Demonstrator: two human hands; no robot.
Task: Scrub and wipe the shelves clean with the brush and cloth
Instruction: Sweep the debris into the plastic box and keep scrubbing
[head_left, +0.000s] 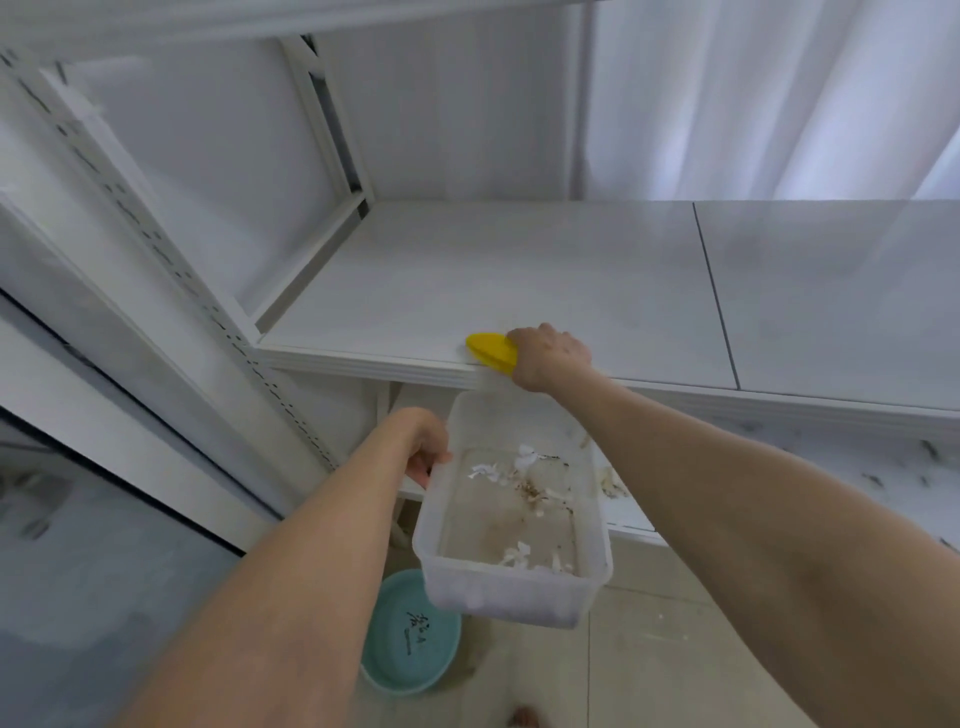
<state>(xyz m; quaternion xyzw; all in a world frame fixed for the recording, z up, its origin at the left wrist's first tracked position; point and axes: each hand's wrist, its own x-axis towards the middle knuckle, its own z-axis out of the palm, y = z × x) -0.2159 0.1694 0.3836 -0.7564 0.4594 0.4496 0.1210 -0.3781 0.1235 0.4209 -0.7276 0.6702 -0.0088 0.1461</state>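
Observation:
My right hand (548, 358) grips a yellow brush (491, 351) that rests at the front edge of the white shelf (519, 270). Just below that edge my left hand (423, 447) holds a clear plastic tub (511, 509) by its left rim. White scraps and brown dirt lie in the bottom of the tub. A lower shelf (857, 467) on the right carries dark specks and debris. No cloth is in view.
A teal basin (410, 634) stands on the tiled floor under the tub. White perforated uprights (171, 260) of the rack run along the left. A white curtain (753, 93) hangs behind the shelf.

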